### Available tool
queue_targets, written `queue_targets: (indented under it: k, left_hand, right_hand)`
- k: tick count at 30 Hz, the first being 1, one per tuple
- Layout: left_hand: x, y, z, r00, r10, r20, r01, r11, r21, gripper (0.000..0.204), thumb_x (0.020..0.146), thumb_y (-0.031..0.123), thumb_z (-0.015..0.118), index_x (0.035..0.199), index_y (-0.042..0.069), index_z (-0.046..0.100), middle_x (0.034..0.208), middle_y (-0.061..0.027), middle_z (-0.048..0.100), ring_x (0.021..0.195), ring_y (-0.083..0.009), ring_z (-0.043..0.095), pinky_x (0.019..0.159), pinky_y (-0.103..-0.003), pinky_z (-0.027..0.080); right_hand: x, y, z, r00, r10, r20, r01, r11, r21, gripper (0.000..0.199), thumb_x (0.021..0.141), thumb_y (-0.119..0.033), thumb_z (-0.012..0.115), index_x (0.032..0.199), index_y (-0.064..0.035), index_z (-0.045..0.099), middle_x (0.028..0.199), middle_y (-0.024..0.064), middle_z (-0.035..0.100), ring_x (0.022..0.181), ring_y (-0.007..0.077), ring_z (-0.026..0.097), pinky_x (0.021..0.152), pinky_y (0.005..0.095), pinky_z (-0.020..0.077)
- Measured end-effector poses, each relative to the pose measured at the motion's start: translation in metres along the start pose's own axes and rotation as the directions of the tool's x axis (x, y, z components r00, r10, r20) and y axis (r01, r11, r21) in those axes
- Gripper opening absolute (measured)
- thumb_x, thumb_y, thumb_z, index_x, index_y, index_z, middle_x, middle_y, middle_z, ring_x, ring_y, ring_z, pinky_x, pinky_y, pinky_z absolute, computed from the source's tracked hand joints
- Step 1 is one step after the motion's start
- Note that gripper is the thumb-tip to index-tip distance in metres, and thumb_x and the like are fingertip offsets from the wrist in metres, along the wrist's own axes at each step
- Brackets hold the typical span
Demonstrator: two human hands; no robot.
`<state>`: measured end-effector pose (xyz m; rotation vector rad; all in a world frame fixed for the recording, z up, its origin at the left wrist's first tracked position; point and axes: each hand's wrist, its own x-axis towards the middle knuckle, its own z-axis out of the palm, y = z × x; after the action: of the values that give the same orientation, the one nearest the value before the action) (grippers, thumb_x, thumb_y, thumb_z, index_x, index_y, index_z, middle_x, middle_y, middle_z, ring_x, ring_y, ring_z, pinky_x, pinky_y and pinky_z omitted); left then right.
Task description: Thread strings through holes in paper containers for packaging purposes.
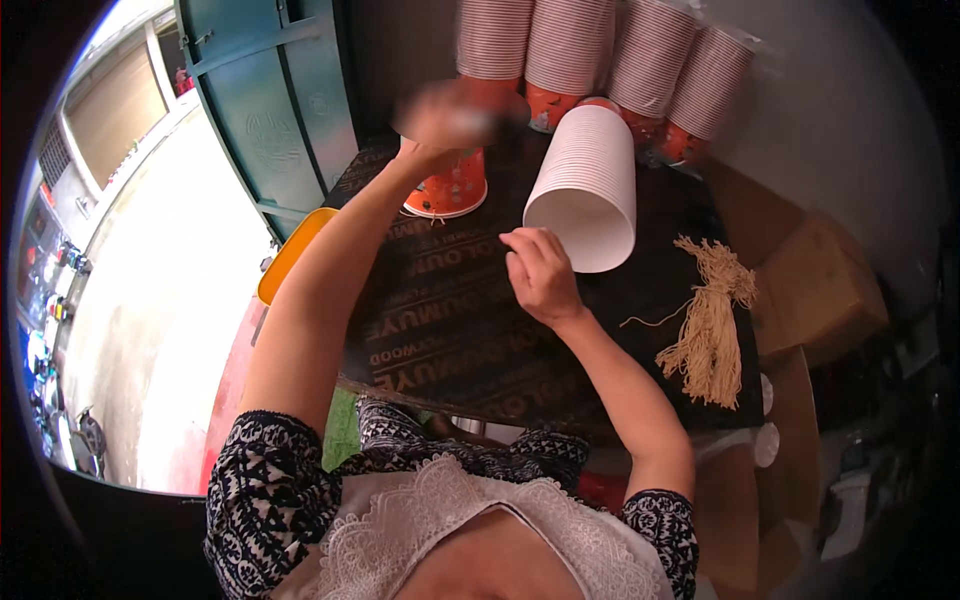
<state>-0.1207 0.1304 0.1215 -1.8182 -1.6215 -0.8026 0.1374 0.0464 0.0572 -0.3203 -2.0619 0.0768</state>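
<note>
My left hand is smeared by motion at the top of an orange printed paper tub, which stands rim down on the dark board. A dark blurred shape shows beside that hand, and its fingers cannot be made out. A short bit of tan string lies at the tub's lower rim. My right hand hovers over the board with curled fingers and thumb drawn in; whatever they may hold is hidden. Just beyond it, a long nested stack of white paper tubs lies on its side, open end toward me.
The black printed plywood board carries a bundle of tan strings at right. Tall wrapped stacks of tubs stand at the back. A yellow container sits at left by a green metal door; cardboard boxes stand at right.
</note>
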Motion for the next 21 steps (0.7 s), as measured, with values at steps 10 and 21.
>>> queue_targets:
  k: [10,21]
  left_hand:
    - [-0.07,0.094,-0.017,0.945,-0.265,-0.19,0.065,0.724,-0.686,0.013,0.081,0.001,0.057,0.094,0.0,0.055,0.092,-0.0172,0.058,0.086,-0.0352,0.058,0.077,-0.039,0.047]
    - [-0.117,0.13,0.017,0.914,-0.321,0.247,0.381,0.477,-0.792,0.022,0.083,0.013,0.07,0.092,-0.001,0.056,0.075,-0.0084,0.061,0.068,-0.0129,0.058,0.064,-0.028,0.048]
  right_hand:
    - [-0.011,0.054,-0.086,0.819,0.196,-0.54,-0.269,0.961,-0.06,0.012,0.086,0.002,0.05,0.099,0.0011,0.052,0.09,0.0126,0.054,0.081,0.0236,0.053,0.074,0.0334,0.0447]
    - [-0.045,0.078,-0.079,0.873,0.391,-0.293,-0.469,0.837,-0.281,0.026,0.082,-0.012,0.067,0.091,-0.0038,0.044,0.084,0.0132,0.052,0.069,0.0327,0.057,0.058,0.0405,0.0478]
